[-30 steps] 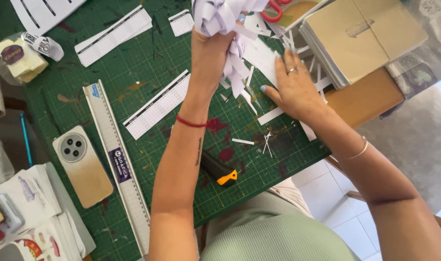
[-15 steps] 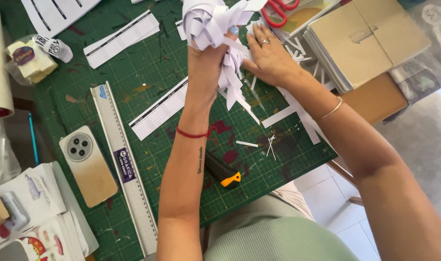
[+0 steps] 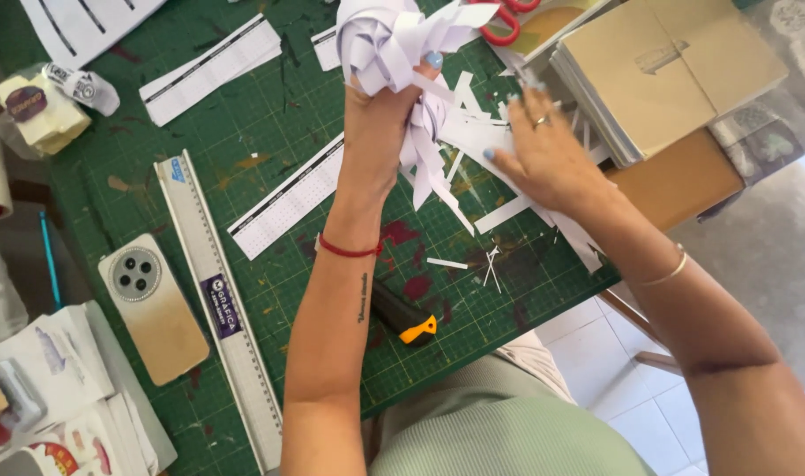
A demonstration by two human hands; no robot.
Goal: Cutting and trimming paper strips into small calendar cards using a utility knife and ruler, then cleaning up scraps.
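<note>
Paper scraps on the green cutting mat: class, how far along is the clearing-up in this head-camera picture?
Done: a large wad of white scraps is bunched in the left hand, raised above the green cutting mat. In hand: the right hand lies flat on loose strips beside the stack of brown card. Left: small slivers near the mat's edge, the utility knife and the metal ruler remain out.

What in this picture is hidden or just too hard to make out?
- Red scissors: head view, blades cut off by the top edge and covered by the paper scrap bundle in the left hand.
- Utility knife: partly under the left forearm.
- Paper strips beneath the right hand: covered by the palm.
- Metal ruler: markings too small.
</note>
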